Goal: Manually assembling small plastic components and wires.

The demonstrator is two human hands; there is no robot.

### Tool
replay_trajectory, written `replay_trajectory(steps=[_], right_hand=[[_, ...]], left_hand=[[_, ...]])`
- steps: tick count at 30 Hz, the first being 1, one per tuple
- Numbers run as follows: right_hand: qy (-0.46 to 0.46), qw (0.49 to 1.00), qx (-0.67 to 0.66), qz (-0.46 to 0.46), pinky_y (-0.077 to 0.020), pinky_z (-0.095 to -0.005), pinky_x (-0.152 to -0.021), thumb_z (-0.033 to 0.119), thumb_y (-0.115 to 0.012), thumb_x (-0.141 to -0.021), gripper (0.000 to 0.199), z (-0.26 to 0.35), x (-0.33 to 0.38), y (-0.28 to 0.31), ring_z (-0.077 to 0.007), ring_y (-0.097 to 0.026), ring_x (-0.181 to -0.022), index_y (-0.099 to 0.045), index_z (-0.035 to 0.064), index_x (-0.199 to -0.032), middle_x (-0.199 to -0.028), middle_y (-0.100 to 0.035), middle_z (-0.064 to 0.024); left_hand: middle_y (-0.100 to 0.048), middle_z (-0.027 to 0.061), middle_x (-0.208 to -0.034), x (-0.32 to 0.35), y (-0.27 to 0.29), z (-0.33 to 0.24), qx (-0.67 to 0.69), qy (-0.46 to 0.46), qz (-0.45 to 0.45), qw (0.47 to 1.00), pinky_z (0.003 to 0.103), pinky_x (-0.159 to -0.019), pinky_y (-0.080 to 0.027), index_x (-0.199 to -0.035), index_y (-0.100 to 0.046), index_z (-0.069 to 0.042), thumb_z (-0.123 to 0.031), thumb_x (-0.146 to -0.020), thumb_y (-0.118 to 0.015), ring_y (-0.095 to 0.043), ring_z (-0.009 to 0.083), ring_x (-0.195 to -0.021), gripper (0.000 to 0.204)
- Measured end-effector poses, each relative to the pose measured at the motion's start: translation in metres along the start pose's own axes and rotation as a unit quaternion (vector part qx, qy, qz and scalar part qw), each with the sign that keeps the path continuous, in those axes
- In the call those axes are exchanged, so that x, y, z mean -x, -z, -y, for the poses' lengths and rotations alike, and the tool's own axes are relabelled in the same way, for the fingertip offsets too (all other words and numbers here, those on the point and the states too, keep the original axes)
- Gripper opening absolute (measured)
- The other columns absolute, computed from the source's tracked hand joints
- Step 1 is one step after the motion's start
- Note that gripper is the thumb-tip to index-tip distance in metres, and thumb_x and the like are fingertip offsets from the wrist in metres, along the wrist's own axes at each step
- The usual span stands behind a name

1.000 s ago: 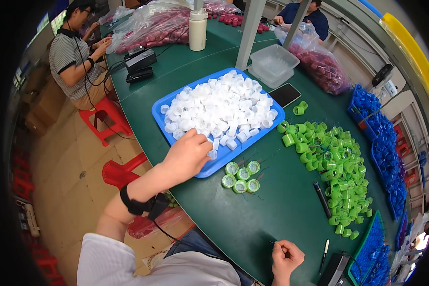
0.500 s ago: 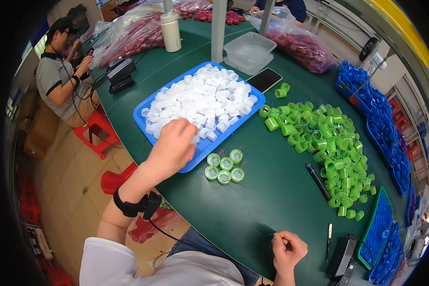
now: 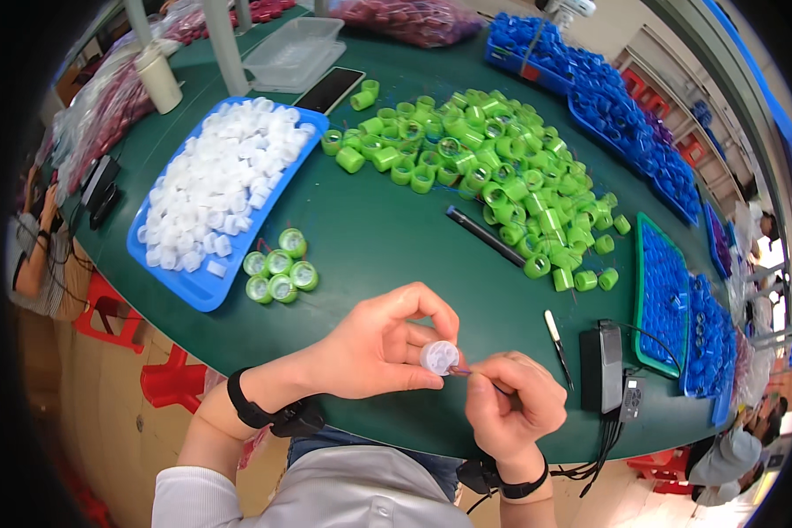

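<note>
Above the near edge of the table, my left hand (image 3: 385, 341) grips a small white translucent plastic cap (image 3: 438, 356) between thumb and fingers, its round face toward me. Close on its right, my right hand (image 3: 517, 398) is closed in a pinch on thin dark wires (image 3: 460, 370) whose ends reach the cap; whether they enter it I cannot tell. Left of my hands is a cluster of several green caps with clear round faces (image 3: 280, 262). Beyond it, a blue tray (image 3: 204, 297) holds a heap of white caps (image 3: 229, 172).
A large pile of green caps (image 3: 466, 154) covers the middle, a black marker pen (image 3: 486, 236) beside it. Tweezers (image 3: 558, 348) and a black power box (image 3: 601, 370) lie at right. Trays of blue caps (image 3: 664, 286) line the right side. A phone (image 3: 330, 90) and clear plastic tubs (image 3: 292, 55) are at the back.
My left hand has come back from the blue tray with a white cap, meeting my right hand, which has lifted with the wires. The view has swung to the right.
</note>
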State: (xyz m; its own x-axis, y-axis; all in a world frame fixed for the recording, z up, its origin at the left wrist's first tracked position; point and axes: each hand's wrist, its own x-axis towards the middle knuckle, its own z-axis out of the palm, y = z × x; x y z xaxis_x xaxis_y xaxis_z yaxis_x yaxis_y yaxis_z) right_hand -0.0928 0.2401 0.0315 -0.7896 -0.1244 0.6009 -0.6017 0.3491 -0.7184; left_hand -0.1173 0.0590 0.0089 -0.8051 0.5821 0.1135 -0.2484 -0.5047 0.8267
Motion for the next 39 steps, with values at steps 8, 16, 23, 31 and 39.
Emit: replay_trajectory(steps=[8,16,23,31,39], right_hand=[[0.069,0.995,0.073,-0.008,-0.0381,-0.0252,-0.043,-0.004,-0.068,-0.062,0.018,-0.014,0.008,-0.007,-0.0143,-0.044,-0.042,-0.064,0.0034,-0.078,-0.051,-0.039,0.0008],[0.128,0.977,0.170,0.016,-0.0465,-0.0257,-0.049,-0.004,-0.070,-0.063,0.026,-0.021,0.012,-0.006,-0.0146,-0.045,-0.046,-0.065,0.0020,-0.087,-0.057,-0.045,0.0009],[0.153,0.965,0.213,-0.007,-0.0492,-0.0266,-0.052,-0.006,-0.069,-0.061,0.029,-0.023,0.016,-0.007,-0.0133,-0.045,-0.048,-0.065,-0.0008,-0.089,-0.058,-0.045,0.0009],[0.203,0.939,0.277,0.022,-0.0488,-0.0265,-0.053,-0.002,-0.067,-0.067,0.026,-0.025,0.016,-0.007,-0.0135,-0.047,-0.051,-0.065,-0.0021,-0.093,-0.059,-0.043,0.0005],[0.206,0.930,0.302,0.030,-0.0468,-0.0256,-0.051,0.001,-0.069,-0.069,0.024,-0.025,0.015,-0.005,-0.0134,-0.047,-0.051,-0.065,-0.0034,-0.092,-0.060,-0.043,0.0002]], left_hand=[[-0.052,0.0146,-0.117,-0.008,0.023,0.022,0.015,-0.065,0.058,0.996,0.034,-0.087,-0.052,-0.116,-0.056,0.005,0.013,-0.077,-0.064,-0.057,0.0213,-0.104,0.041],[-0.059,0.0206,-0.105,-0.004,0.015,0.021,0.107,0.073,-0.030,0.991,0.033,-0.074,-0.052,-0.116,-0.054,0.008,-0.004,-0.076,-0.073,-0.062,0.0239,-0.089,0.045],[-0.060,0.0128,-0.106,-0.004,0.020,0.027,0.143,0.048,0.011,0.989,0.027,-0.076,-0.051,-0.113,-0.053,0.003,-0.001,-0.083,-0.066,-0.062,0.0187,-0.090,0.033],[-0.060,0.0126,-0.107,-0.002,0.022,0.028,0.145,0.039,0.006,0.989,0.027,-0.078,-0.052,-0.114,-0.053,0.004,0.002,-0.081,-0.065,-0.061,0.0171,-0.094,0.035],[-0.060,0.0196,-0.100,-0.003,0.018,0.028,0.145,0.065,-0.042,0.986,0.032,-0.070,-0.053,-0.108,-0.055,0.005,-0.004,-0.075,-0.074,-0.063,0.0228,-0.082,0.039]])
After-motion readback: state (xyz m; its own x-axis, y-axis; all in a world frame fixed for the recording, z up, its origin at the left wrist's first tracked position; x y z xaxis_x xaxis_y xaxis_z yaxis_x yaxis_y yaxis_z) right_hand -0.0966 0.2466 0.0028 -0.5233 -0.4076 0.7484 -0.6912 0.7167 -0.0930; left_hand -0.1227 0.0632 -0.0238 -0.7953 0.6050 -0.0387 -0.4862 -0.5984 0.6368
